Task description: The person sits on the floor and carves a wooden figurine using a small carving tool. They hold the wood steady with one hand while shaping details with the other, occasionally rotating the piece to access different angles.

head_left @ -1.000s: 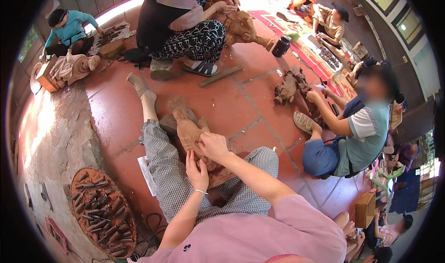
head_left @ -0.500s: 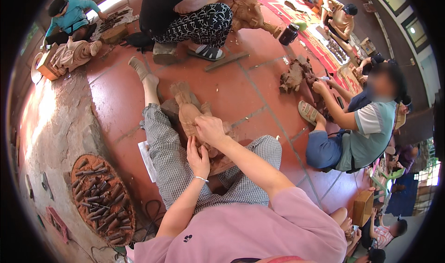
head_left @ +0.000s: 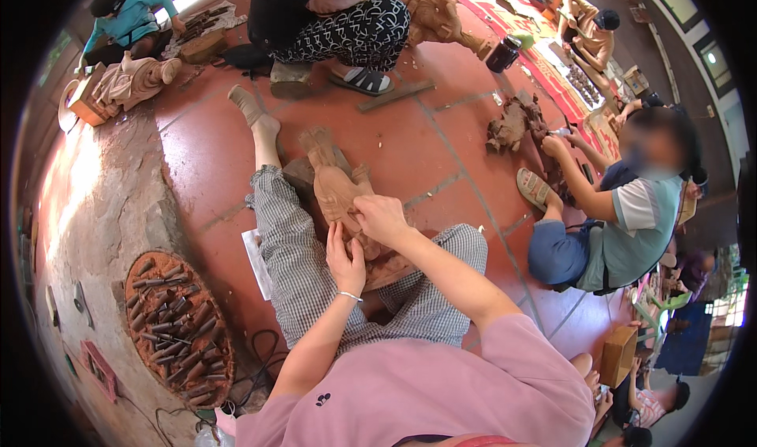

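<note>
A brown carved wooden figure (head_left: 333,185) lies slanting between my outstretched legs, its narrow end pointing away from me. My left hand (head_left: 345,262) rests against the near side of the carving, fingers stretched out along the wood and thumb apart. Just to the right and slightly farther away, my right hand (head_left: 382,219) is closed and pressed down on the figure's surface. Whatever its fingers may hold is hidden beneath them. Part of the carving's near end is covered by both hands.
To my left, an oval tray (head_left: 229,384) of sawdust holds several carving gouges (head_left: 169,325). A co-worker (head_left: 639,210) sits at the right beside a dark carving (head_left: 512,128). Ahead, another person crouches by a large carving (head_left: 438,13). A wooden bar (head_left: 396,96) lies on the tiles.
The whole view has shifted a little, so things sit slightly farther right and lower in the upper part. Both hands stay at nearly the same place on the carving.
</note>
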A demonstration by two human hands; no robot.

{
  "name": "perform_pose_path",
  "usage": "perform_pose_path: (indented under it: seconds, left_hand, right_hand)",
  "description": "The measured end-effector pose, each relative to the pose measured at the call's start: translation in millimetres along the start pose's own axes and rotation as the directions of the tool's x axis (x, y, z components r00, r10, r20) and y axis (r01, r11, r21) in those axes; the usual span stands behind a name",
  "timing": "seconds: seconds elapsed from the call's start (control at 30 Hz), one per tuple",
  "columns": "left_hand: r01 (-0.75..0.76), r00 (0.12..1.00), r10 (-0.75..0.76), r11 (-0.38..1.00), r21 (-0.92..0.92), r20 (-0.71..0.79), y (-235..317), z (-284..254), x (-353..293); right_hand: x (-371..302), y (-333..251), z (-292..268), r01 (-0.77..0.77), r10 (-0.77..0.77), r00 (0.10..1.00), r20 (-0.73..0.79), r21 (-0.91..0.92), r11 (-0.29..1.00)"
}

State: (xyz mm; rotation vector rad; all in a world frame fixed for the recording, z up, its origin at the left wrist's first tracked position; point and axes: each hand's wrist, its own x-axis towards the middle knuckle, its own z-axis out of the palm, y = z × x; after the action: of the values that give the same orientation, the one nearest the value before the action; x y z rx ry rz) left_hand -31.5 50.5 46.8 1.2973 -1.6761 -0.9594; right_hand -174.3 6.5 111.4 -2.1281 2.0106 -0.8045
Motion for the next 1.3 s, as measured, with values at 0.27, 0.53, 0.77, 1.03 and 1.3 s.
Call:
perform_pose_path:
  seconds: [0.27, 0.53, 0.77, 1.03, 1.3]
  left_hand:
    - [-0.026, 0.998, 0.026, 1.000, 0.003, -0.050, -9, -1, 4]
    - [-0.026, 0.999, 0.025, 1.000, -0.010, -0.046, -5, 3, 5]
    - [0.032, 0.999, -0.033, 0.999, -0.023, -0.032, -6, 0, 1]
    - [-0.016, 0.997, 0.020, 0.998, 0.057, -0.070, -4, 0, 1]
    - [-0.024, 0.997, 0.026, 0.999, 0.026, -0.073, -8, 1, 1]
  right_hand:
    - [14, -9, 9, 0.004, -0.003, 1.000, -0.029, 0.026, 1.000]
    - [2, 49, -29, -0.516, 0.401, 0.852, 0.336, 0.669, 0.535]
    - [4, 43, -29, -0.718, 0.410, 0.680, 0.608, 0.667, 0.202]
    - [10, 38, -29, -0.685, 0.411, 0.729, 0.548, 0.594, 0.423]
    - [13, 29, -7, -0.449, 0.340, 0.886, 0.315, 0.404, 0.797]
